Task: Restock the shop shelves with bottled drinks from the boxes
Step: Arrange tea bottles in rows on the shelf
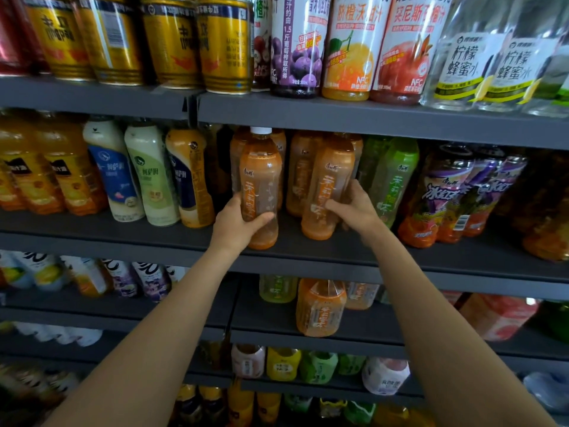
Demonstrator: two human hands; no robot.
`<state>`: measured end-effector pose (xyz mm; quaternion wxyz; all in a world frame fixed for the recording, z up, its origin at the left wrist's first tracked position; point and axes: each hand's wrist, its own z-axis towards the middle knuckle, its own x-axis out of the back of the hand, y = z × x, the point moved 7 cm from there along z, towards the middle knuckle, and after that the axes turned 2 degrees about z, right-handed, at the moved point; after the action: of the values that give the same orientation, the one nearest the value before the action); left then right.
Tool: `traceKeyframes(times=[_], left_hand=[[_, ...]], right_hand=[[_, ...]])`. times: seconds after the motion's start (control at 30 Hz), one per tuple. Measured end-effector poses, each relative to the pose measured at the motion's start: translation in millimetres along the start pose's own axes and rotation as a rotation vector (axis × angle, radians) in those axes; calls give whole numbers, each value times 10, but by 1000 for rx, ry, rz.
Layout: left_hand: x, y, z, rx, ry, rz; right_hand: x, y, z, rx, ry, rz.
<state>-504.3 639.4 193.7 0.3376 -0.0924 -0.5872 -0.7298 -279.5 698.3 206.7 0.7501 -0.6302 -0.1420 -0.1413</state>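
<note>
Gold cans [172, 41] lose their tops at the upper edge; lowest shelf bottles [277, 408] blur.

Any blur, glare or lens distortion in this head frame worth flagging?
Head view: centre sharp, with the left hand and its orange bottle crisp; lower shelves soft; shelf lines bow from wide-angle distortion; glare streaks the gold cans.

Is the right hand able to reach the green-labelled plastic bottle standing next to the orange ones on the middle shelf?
Probably yes. The right hand holds an orange plastic bottle, and the green-labelled plastic bottle stands just beside it at the shelf front, nothing between. It must release its grip first.
</note>
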Motion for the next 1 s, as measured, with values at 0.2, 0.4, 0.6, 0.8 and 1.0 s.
traceKeyframes(times=[0.2,0.4,0.6,0.8,1.0], left_hand=[[-3,37,-48,8,61,17],[-48,108,-17,14,-34,60],[-298,319,24,-27,-81,65],[-585,480,82,-48,-78,26],[-694,289,-197,-26,141,-27]], right_hand=[[-128,-8,-6,66,12,-129],[-7,-46,-29,68,43,-233],[262,38,-69,52,104,-188],[223,134,-146,49,255,-265],[149,236,-226,-19,340,-342]])
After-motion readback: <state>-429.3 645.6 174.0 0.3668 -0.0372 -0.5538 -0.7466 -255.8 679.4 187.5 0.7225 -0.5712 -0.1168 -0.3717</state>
